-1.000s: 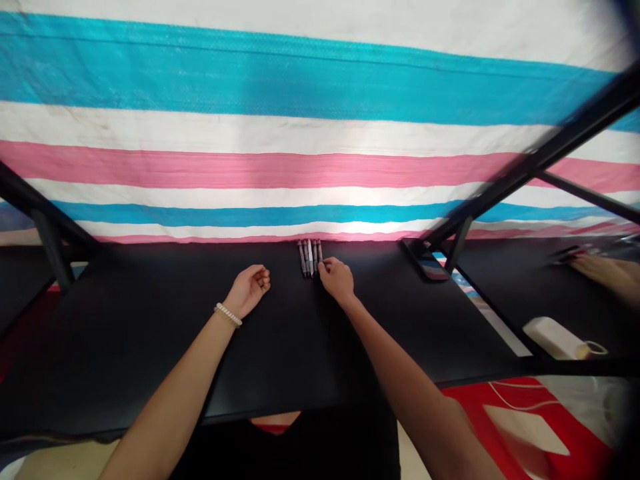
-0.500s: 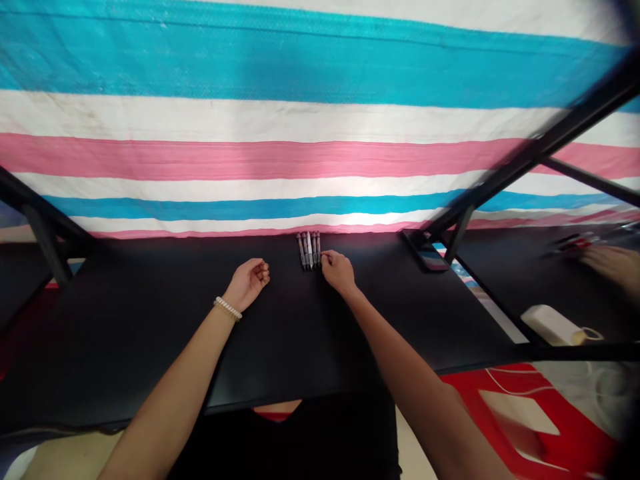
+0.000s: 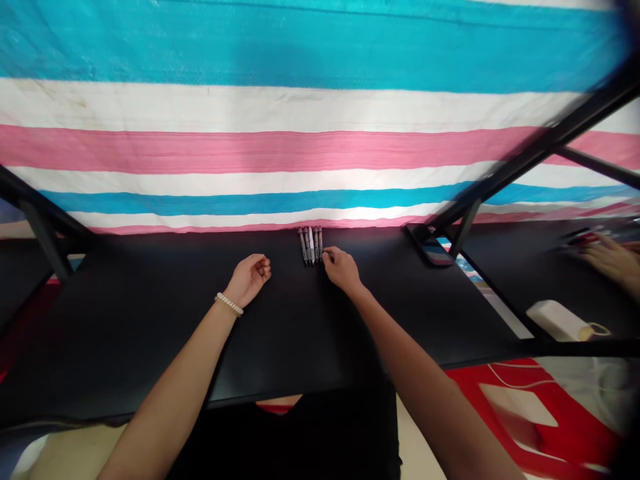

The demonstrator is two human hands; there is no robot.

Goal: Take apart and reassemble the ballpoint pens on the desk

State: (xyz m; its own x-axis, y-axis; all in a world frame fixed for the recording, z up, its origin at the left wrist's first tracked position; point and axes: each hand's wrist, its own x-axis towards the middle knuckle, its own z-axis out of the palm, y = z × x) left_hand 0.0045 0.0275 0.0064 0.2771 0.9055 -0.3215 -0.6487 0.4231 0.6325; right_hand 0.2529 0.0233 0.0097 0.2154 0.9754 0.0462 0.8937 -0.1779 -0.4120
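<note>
Several pens (image 3: 311,246) lie side by side in a row on the black table (image 3: 300,320), close to its back edge. One near the middle is white; the others look dark or greyish with clear parts. My right hand (image 3: 343,268) rests just right of the row, closed, its thumb and index fingertips at or against the lower end of the rightmost pen. What lies under those fingers is hidden. My left hand (image 3: 251,273) rests on the table left of the pens, apart from them, with fingers curled in and nothing in it. A pale beaded bracelet (image 3: 229,304) circles the left wrist.
A dark phone (image 3: 431,247) lies at the back right by the black metal frame (image 3: 520,163). A striped sheet (image 3: 260,150) hangs behind the table. On the neighbouring table are a white box-like object (image 3: 557,320) and another person's hand (image 3: 613,261) near blurred items.
The view has shifted slightly, so the sheet and pens sit a little higher. Both my hands stay nearly in place. The other person's hand at the right has moved a little.
</note>
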